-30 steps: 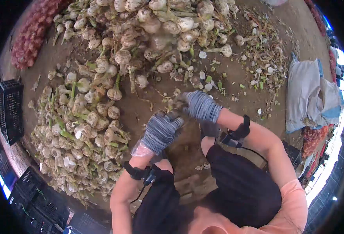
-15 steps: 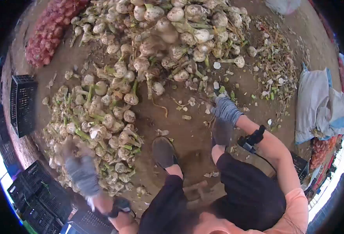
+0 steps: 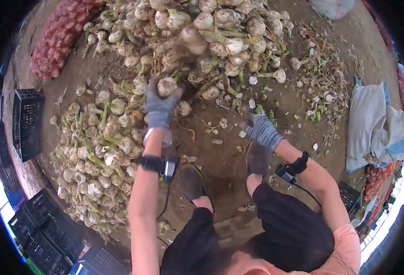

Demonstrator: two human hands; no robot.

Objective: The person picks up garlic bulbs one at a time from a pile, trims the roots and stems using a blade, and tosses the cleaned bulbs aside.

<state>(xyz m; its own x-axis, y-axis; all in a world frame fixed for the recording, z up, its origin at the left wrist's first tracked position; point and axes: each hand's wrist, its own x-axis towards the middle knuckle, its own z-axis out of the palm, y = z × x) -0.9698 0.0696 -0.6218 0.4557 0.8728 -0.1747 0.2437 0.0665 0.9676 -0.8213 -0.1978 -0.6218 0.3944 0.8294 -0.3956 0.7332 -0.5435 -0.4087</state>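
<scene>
Curling around a round, off-white garlic bulb [image 3: 167,86], the fingers of the left hand [image 3: 160,109], in a grey striped knit glove, hold it at the near edge of a large heap of pale, long-stemmed garlic [image 3: 234,46]. The right hand [image 3: 264,132], gloved alike, hangs low above the brown dirt floor [image 3: 225,165], near the dark grey right shoe [image 3: 260,158]; from where I stand, I cannot tell whether its fingers are closed on anything. A second, broad garlic pile [image 3: 92,178] spreads to the person's left. Dry stalk trimmings [image 3: 326,87] lie scattered to the right, beside a whitish woven sack [image 3: 365,123]. Farther left are a bulging red mesh sack [image 3: 62,41] and a black slatted plastic crate [image 3: 27,123].
</scene>
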